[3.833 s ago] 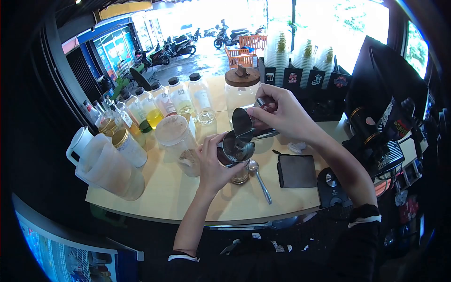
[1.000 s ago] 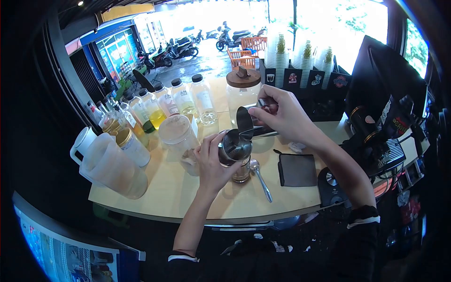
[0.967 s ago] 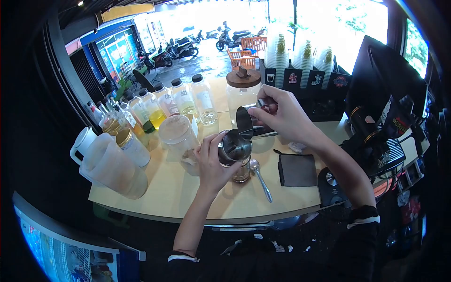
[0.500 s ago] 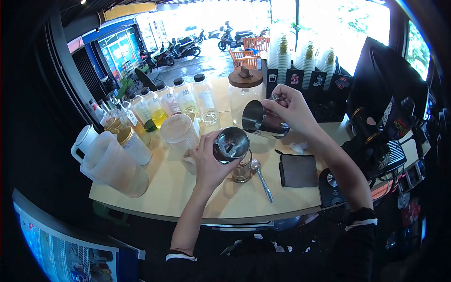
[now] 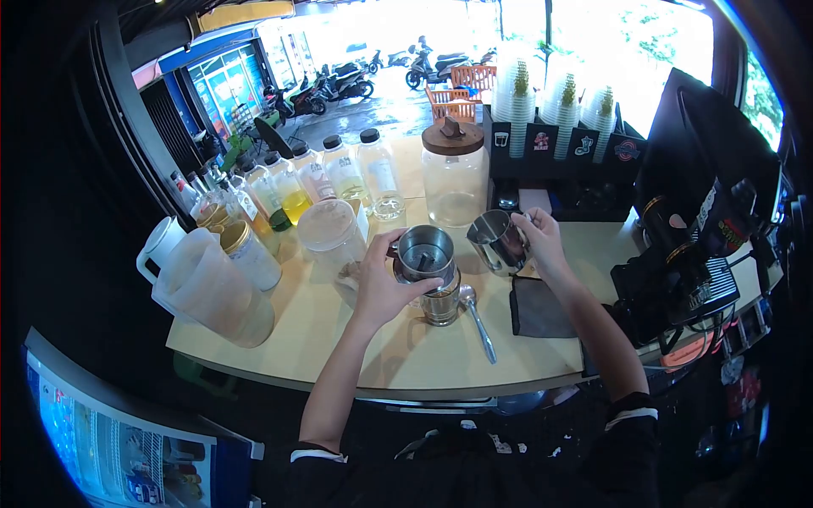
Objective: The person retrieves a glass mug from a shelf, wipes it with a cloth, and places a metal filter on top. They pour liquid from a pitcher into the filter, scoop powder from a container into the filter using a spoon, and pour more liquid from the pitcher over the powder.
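Observation:
My left hand (image 5: 383, 284) is wrapped round the side of a metal drip coffee filter (image 5: 426, 251), which sits over a small glass (image 5: 441, 308). A dark bar shows inside the filter's open top. My right hand (image 5: 542, 237) is closed on the handle of a steel milk pitcher (image 5: 498, 244), held roughly upright just right of the filter. The pitcher's contents cannot be made out. A metal spoon (image 5: 478, 324) lies on the table right of the glass, and a folded dark cloth (image 5: 542, 309) is below the pitcher.
Left of my hands are a clear lidded tub (image 5: 328, 227), a plastic jug (image 5: 216, 292) and several bottles (image 5: 343, 173). Behind stands a wood-lidded glass jar (image 5: 455, 182). Stacked cups fill a black holder (image 5: 563, 152); a coffee machine (image 5: 677, 254) is at right.
The pitcher has come down and turned from tilted toward the filter to nearly upright, with my right hand lower. The filter is now lower over the glass, still in my left hand.

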`<state>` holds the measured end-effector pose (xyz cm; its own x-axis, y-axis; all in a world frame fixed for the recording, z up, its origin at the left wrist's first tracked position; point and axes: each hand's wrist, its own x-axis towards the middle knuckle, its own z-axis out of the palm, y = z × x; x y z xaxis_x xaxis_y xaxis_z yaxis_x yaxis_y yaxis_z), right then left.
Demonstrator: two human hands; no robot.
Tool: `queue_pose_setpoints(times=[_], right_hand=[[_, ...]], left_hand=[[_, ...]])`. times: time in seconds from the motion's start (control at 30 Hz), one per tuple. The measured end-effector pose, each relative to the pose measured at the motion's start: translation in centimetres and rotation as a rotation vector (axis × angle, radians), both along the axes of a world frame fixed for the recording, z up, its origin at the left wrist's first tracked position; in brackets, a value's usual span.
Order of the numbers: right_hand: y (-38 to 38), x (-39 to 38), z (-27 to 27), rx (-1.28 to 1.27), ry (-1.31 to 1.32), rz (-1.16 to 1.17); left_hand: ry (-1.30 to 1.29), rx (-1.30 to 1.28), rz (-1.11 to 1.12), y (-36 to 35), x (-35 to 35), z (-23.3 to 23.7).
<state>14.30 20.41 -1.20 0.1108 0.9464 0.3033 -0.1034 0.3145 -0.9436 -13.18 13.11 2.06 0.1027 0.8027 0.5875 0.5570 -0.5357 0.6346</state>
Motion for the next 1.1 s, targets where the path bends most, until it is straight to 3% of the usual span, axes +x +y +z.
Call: queue_pose_setpoints(times=[0.43,0.63,1.1], right_hand=[[1.6,0.2,-7.6,-0.081,0.179,-0.078],[1.1,-0.6,-7.6,-0.148,0.254,-0.063],[1.0,-0.6,-9.5,-0.128,0.11,-0.067]], left_hand=[[0.013,-0.161,-0.067,1.0,-0.7,-0.5],[0.001,-0.218,-0.136,1.6,-0.9,-0.7],[0.006,-0.333,-0.358,2.9,-1.6,-0.4]])
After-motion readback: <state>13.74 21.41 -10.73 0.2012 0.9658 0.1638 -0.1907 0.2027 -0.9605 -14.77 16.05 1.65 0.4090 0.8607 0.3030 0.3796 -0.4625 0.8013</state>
